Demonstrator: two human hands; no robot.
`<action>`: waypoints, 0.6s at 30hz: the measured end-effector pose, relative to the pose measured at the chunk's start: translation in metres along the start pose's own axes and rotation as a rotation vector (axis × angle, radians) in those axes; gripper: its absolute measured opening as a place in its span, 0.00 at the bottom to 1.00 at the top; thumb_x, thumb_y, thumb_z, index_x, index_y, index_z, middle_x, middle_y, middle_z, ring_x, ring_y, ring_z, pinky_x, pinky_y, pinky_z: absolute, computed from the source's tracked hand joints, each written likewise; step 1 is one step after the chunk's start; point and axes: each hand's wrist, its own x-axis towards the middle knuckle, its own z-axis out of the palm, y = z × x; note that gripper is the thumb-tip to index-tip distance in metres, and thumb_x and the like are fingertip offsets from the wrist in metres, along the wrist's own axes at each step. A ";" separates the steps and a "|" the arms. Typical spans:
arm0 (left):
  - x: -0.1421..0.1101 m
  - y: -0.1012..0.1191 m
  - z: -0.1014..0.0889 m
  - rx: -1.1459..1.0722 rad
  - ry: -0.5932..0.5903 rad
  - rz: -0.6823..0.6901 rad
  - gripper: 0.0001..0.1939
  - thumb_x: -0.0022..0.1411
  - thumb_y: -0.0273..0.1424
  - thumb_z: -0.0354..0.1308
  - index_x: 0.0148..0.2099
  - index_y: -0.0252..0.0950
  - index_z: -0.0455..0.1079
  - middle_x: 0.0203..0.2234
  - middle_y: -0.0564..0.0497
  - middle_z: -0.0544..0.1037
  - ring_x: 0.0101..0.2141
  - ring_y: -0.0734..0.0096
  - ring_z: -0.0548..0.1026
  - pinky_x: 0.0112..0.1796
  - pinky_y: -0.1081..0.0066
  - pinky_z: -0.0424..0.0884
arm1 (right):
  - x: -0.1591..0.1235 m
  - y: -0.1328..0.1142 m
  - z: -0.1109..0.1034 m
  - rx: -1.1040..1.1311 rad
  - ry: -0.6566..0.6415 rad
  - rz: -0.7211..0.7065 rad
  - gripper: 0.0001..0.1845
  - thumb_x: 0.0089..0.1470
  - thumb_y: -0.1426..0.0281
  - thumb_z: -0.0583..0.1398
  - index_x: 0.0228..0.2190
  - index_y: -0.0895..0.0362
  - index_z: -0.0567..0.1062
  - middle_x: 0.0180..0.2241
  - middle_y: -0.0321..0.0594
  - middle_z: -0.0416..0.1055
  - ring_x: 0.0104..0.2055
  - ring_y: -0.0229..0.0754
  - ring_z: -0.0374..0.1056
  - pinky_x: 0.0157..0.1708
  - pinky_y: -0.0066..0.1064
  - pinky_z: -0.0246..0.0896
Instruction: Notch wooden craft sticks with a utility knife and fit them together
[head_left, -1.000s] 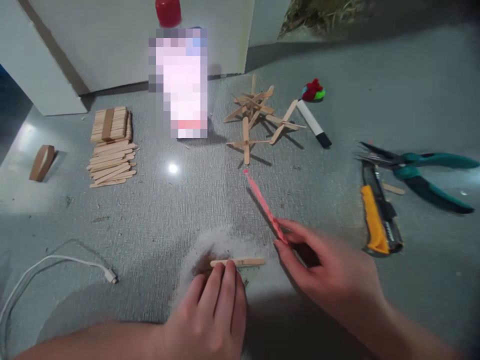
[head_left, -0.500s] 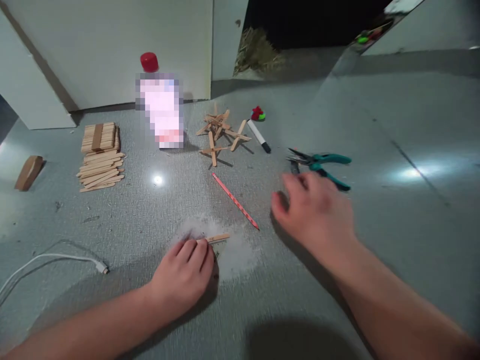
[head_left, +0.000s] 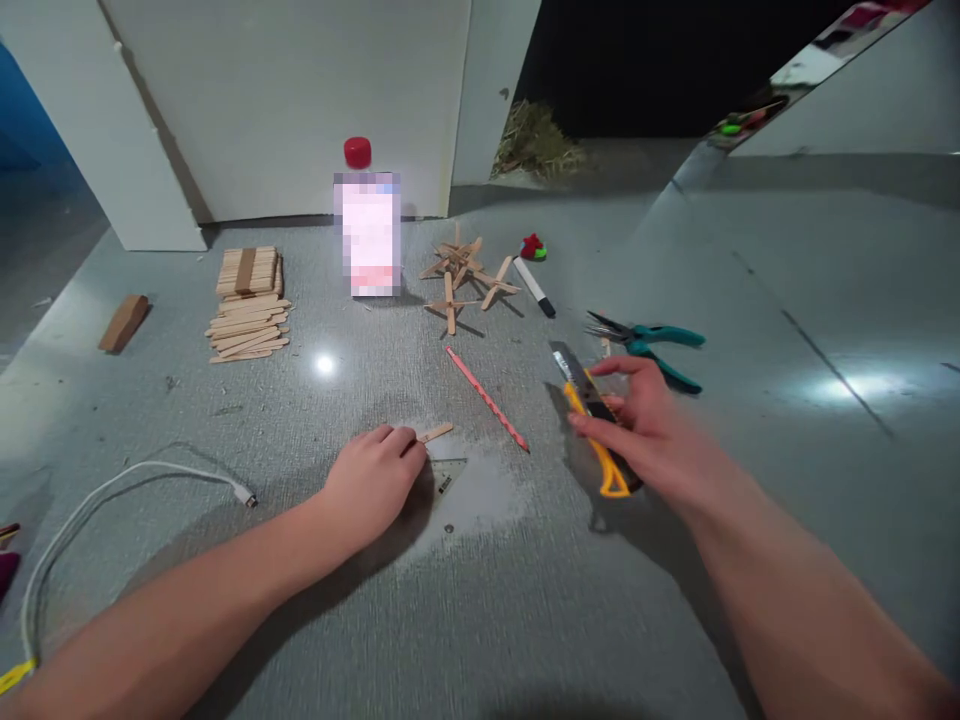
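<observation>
My left hand (head_left: 375, 475) rests low on the grey surface with its fingers closed on a wooden craft stick (head_left: 437, 433); the stick's right end sticks out past the fingertips. Partly under that hand lies a clear set square (head_left: 448, 475). My right hand (head_left: 651, 425) grips a yellow and black utility knife (head_left: 598, 408), its blade out and pointing up and left. Beyond the knuckles are teal-handled pliers (head_left: 660, 345). Between the two hands a red patterned pencil (head_left: 487, 397) lies slantwise.
At the back left are a banded bundle of craft sticks (head_left: 249, 272) and loose sticks (head_left: 247, 330). A red-capped bottle (head_left: 358, 153), crossed glued sticks (head_left: 454, 262) and a marker (head_left: 534, 287) stand or lie farther back. A white cable (head_left: 142, 467) curves at left.
My right hand, earlier loosely curled over the surface near the pliers, now has the utility knife in its grip. My left hand stays on the stick. The view has shifted somewhat.
</observation>
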 end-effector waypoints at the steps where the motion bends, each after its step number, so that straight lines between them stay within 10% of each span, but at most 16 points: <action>1: 0.000 0.000 0.000 -0.009 -0.008 -0.006 0.11 0.66 0.20 0.53 0.43 0.33 0.76 0.37 0.46 0.79 0.36 0.65 0.77 0.36 0.68 0.75 | -0.007 -0.008 0.009 0.336 -0.051 -0.003 0.23 0.55 0.58 0.62 0.48 0.48 0.59 0.24 0.28 0.67 0.19 0.41 0.65 0.18 0.30 0.58; 7: 0.002 0.000 0.000 -0.041 -0.025 -0.024 0.08 0.67 0.22 0.55 0.42 0.32 0.76 0.36 0.45 0.79 0.35 0.64 0.76 0.34 0.67 0.75 | -0.015 -0.054 0.059 0.696 -0.135 -0.149 0.24 0.62 0.53 0.40 0.47 0.52 0.66 0.30 0.41 0.70 0.22 0.42 0.62 0.21 0.35 0.61; 15: 0.000 0.007 0.005 -0.030 0.033 0.022 0.08 0.68 0.25 0.55 0.45 0.29 0.75 0.36 0.43 0.78 0.33 0.61 0.75 0.31 0.65 0.75 | -0.004 -0.051 0.079 0.172 0.101 -0.651 0.07 0.57 0.65 0.63 0.38 0.48 0.71 0.26 0.32 0.70 0.23 0.40 0.67 0.25 0.32 0.65; 18: -0.001 0.009 0.009 -0.028 0.081 0.042 0.09 0.69 0.26 0.54 0.45 0.28 0.74 0.36 0.43 0.78 0.33 0.62 0.74 0.32 0.65 0.75 | -0.013 -0.047 0.081 0.002 0.064 -0.759 0.18 0.52 0.70 0.65 0.45 0.44 0.75 0.27 0.34 0.76 0.27 0.47 0.74 0.29 0.39 0.71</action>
